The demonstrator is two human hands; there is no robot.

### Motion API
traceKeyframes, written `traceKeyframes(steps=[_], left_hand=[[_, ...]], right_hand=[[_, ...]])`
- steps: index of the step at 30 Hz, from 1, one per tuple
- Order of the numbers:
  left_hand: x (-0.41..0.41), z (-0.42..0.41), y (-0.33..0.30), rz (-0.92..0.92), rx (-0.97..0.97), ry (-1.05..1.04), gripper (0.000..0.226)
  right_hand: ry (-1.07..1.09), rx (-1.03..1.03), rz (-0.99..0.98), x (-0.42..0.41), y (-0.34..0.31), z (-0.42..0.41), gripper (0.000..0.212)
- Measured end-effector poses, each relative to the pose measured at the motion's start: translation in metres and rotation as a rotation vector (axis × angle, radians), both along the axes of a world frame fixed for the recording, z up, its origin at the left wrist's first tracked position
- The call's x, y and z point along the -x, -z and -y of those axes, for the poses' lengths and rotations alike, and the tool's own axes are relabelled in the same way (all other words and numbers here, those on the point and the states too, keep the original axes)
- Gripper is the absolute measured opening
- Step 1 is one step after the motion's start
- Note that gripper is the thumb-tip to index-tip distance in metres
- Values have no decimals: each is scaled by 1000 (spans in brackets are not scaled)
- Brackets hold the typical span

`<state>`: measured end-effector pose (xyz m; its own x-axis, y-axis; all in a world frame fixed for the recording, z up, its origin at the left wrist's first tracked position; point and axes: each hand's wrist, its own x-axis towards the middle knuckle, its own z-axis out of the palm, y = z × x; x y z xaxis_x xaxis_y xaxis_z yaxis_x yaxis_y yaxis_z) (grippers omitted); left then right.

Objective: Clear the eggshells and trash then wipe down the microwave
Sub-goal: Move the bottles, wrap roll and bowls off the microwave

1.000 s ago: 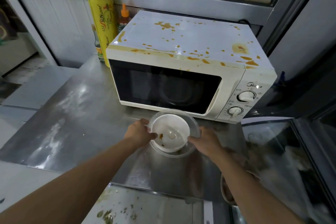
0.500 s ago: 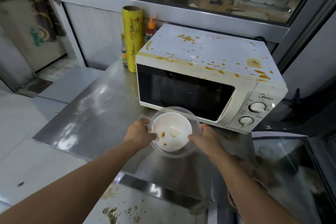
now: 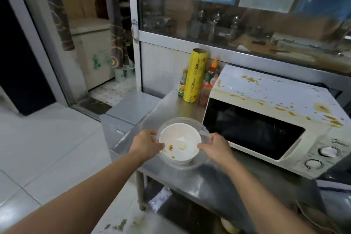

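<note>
Both hands, left hand [image 3: 145, 143] and right hand [image 3: 217, 147], still grip the clear bowl [image 3: 204, 131] holding the white bowl [image 3: 180, 138]. It has shifted left of the stained microwave [image 3: 266, 119], past the worktop [image 3: 171, 106] edge.

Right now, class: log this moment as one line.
hands: left hand and right hand grip clear bowl | inside: white bowl, stained | microwave: shut, splattered

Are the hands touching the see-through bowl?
Touching. The head view shows the left hand and right hand gripping opposite rims of the clear bowl, which holds a white bowl.
</note>
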<state>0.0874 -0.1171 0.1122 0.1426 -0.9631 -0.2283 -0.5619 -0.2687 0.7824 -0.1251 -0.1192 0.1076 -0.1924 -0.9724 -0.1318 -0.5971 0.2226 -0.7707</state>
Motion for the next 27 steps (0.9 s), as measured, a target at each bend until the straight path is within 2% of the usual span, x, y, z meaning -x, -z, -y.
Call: traceKeyframes(steps=[2, 5, 8, 13, 17, 27], left_hand=[[-29, 1, -6, -14, 5, -6, 48], [-82, 3, -16, -29, 11, -7, 48], [-132, 10, -24, -13, 22, 8, 49], [-183, 28, -33, -64, 25, 11, 51], [-198, 52, -33, -74, 11, 37, 51], [-172, 158, -29, -93, -4, 93, 52]], right_hand=[[4, -17, 0, -30, -3, 4, 20], [-3, -21, -44, -83, -6, 11, 29], [9, -22, -3, -133, -9, 18, 34], [38, -27, -1, -183, -14, 36, 40], [54, -48, -6, -200, -14, 60, 52], [143, -13, -20, -178, -2, 163, 54]])
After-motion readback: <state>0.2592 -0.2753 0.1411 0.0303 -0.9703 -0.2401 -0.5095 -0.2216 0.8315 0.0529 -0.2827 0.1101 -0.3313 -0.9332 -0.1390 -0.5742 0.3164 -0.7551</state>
